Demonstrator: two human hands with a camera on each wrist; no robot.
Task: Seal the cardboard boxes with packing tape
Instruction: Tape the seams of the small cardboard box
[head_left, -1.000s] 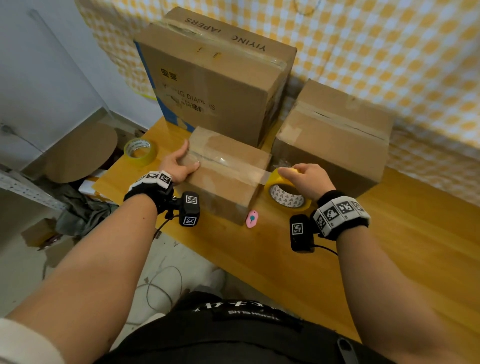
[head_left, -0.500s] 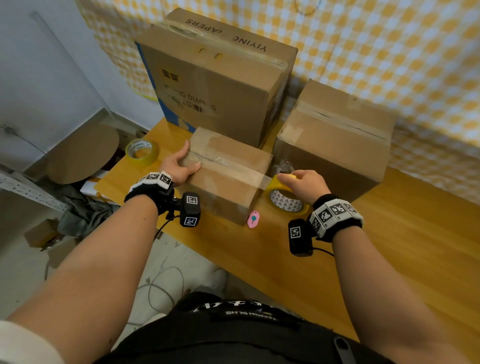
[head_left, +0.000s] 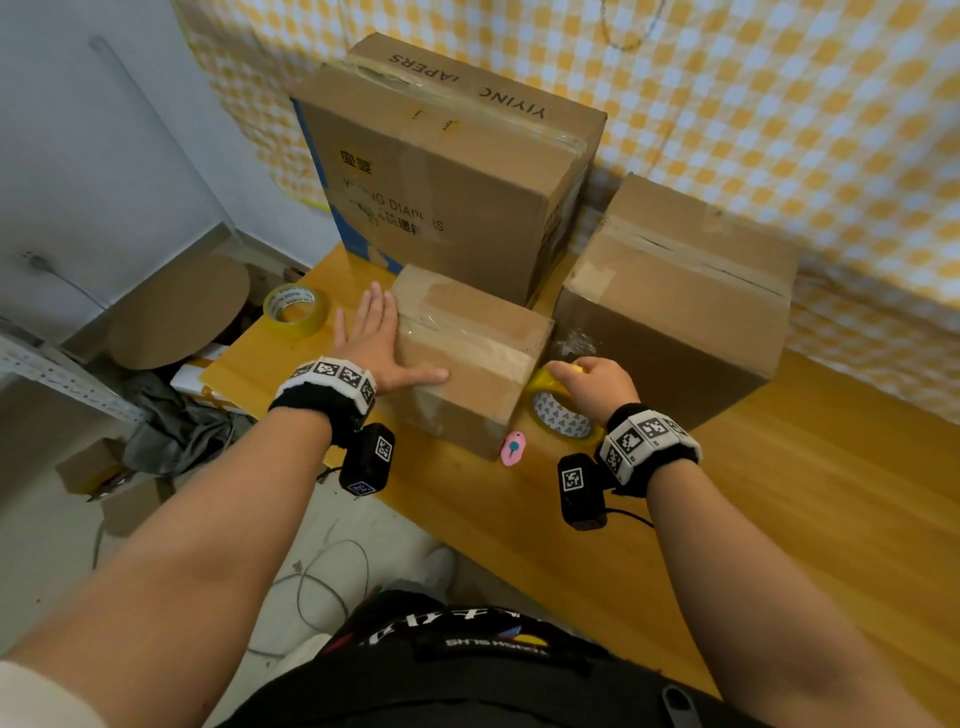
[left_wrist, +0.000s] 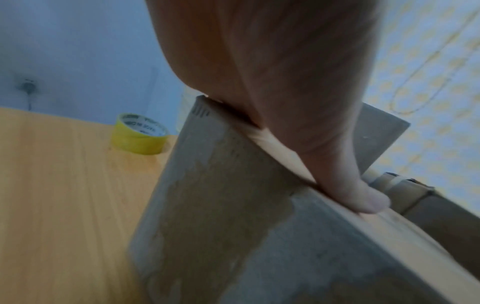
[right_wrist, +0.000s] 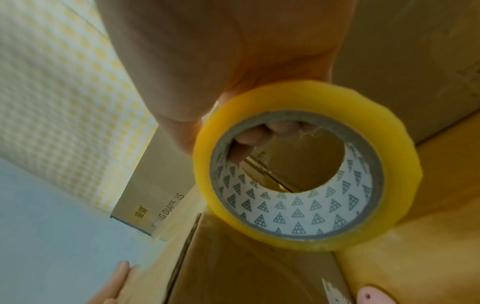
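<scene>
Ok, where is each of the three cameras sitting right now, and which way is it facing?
Head: worn on the head, looking down at the small box on the table; both forearms, left hand, right hand show.
Left wrist: low beside the box's left side, facing along it; thumb on its top edge.
Right wrist: under the palm, facing the tape roll; fingers through its core.
Shared: spare tape roll, in head and left wrist views.

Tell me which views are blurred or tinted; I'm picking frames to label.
Head view: sharp, evenly lit, wide-angle bending at the edges. Left wrist view: soft with a bluish cast, the left hand and small box smeared. Right wrist view: the tape roll fairly crisp, the right hand close and blurred, warm yellow tint.
</scene>
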